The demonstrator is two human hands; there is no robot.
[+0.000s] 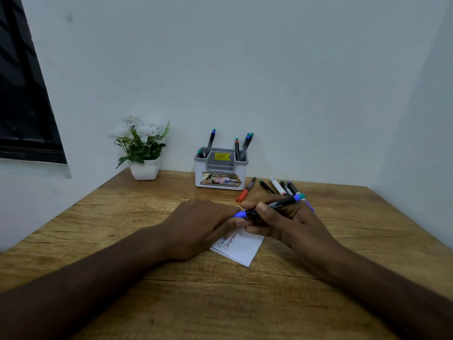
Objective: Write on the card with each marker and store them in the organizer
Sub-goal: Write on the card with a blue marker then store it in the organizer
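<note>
Both my hands meet over the card [241, 249]: right hand [282, 222] grips the blue marker [269, 206], left hand [203, 224] pinches its cap end, probably to uncap it; the organizer [220, 170] waits behind.

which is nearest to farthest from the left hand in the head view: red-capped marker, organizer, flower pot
1. Red-capped marker, on the table just beyond the left hand, slightly right.
2. Organizer, farther back by the wall.
3. Flower pot, back left corner.
</note>
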